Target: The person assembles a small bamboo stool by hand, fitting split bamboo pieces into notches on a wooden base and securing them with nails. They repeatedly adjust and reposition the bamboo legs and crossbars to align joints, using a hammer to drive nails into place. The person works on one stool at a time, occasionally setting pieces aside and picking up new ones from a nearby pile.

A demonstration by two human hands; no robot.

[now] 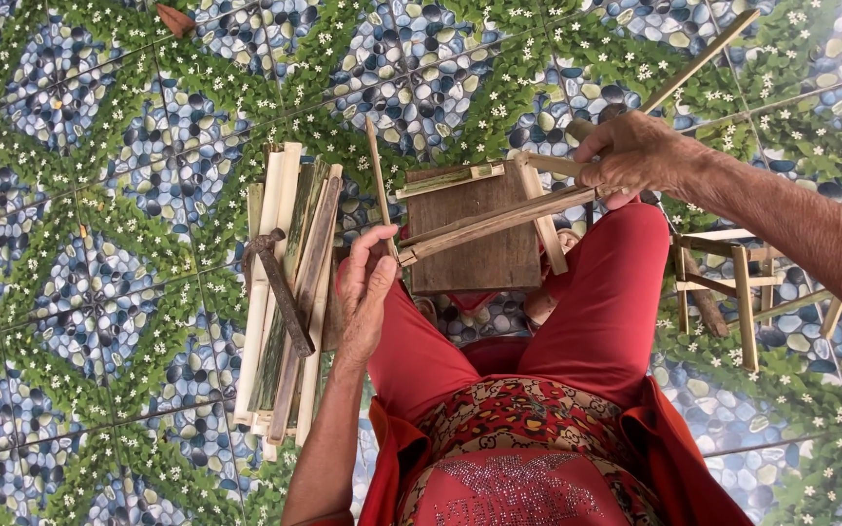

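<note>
The left hand (367, 292) pinches the near end of a long bamboo strip (499, 222), fingers curled around it at the near-left corner of a small wooden board (475, 255). The right hand (635, 154) is closed around the strip's far part beyond the board's right edge. A bundle of bamboo slats (285, 292) with a hammer (280, 282) lies just left. Open tiled floor (90, 244) stretches further left.
</note>
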